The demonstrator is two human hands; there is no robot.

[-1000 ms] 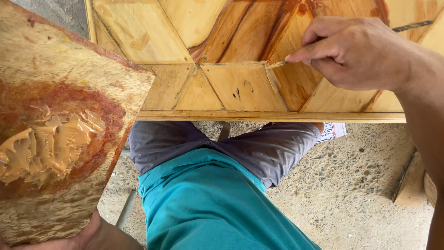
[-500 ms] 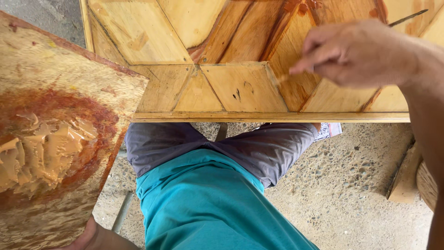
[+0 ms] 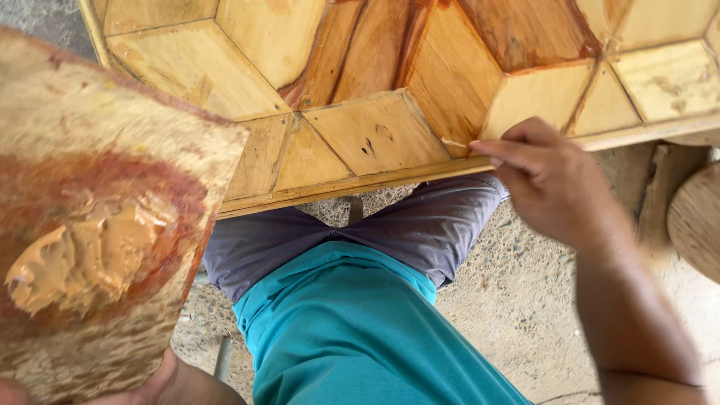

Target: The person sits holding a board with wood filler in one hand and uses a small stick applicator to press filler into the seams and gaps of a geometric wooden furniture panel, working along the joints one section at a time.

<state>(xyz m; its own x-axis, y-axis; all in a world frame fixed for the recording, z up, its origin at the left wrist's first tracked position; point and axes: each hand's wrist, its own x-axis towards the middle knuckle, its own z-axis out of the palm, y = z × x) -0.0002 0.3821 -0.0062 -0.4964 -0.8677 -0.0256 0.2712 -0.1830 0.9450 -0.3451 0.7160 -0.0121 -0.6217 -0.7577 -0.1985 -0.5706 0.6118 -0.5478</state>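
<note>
Nearest the camera, lower left: left hand (image 3: pixel 161 382) mostly out of frame, only its upper edge seen under a rough wooden board (image 3: pixel 97 217), which it grips from below and holds tilted toward the viewer. On the board's face sits a lump of tan-brown putty (image 3: pixel 79 262), ringed by a reddish stain. Below centre, the person's teal shirt (image 3: pixel 360 330) and grey trousers (image 3: pixel 315 240), seated over a rough concrete floor (image 3: pixel 517 300). To the right, the right hand (image 3: pixel 555 180) reaches up from the forearm, fingers pinched shut on a thin stick-like tool (image 3: pixel 455 142); only its pale tip shows, touching a seam near the front edge of the panel. Farther off, across the top: the wooden panel (image 3: pixel 375 127), built of angled pale and reddish pieces fitted in a geometric pattern, front edge running above the knees. Far right edge: a round wooden piece (image 3: pixel 697 225), partly cut off by the frame.
</note>
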